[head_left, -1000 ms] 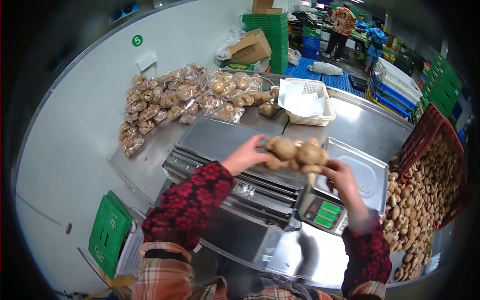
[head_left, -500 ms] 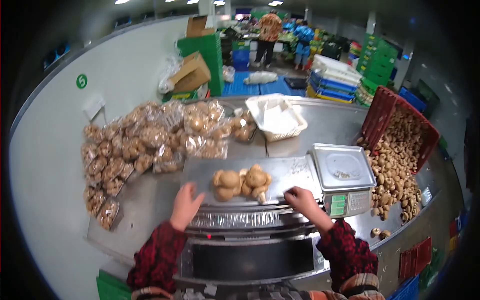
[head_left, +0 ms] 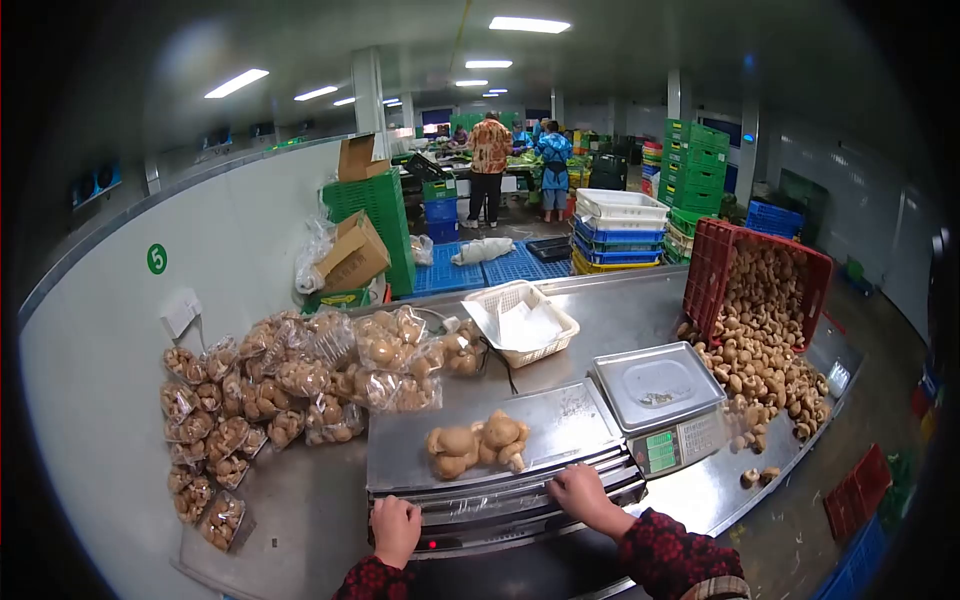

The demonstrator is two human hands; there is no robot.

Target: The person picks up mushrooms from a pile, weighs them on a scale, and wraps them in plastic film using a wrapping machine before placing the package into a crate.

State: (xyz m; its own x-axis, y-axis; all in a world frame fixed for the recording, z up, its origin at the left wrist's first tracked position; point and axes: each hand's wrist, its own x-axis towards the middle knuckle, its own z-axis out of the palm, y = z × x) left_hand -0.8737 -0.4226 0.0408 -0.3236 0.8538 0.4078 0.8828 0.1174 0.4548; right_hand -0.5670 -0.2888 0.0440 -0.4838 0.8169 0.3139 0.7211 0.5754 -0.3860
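Two clumps of brown mushrooms (head_left: 476, 444) sit on the flat metal plate (head_left: 550, 410) of a wrapping machine. Along the plate's front edge runs clear plastic film (head_left: 485, 506) over the rollers. My left hand (head_left: 397, 528) is closed at the film's left end, fingers curled down over the machine's front. At the right end, my right hand (head_left: 584, 497) is closed with bent fingers at the film's edge. The fingertips of both hands are partly hidden. A small red light (head_left: 432, 544) glows beside my left hand.
Bagged mushrooms (head_left: 270, 385) are heaped on the left of the table. A scale with a metal tray (head_left: 658, 385) stands right, beside loose mushrooms spilling from a tipped red crate (head_left: 712, 275). A white basket (head_left: 540, 345) sits behind. People (head_left: 490, 160) stand farther back.
My view has tilted up. My left hand has moved from beside the mushrooms to the machine's front and its fingers have curled. My right hand has drawn inward and toward me along the front edge.
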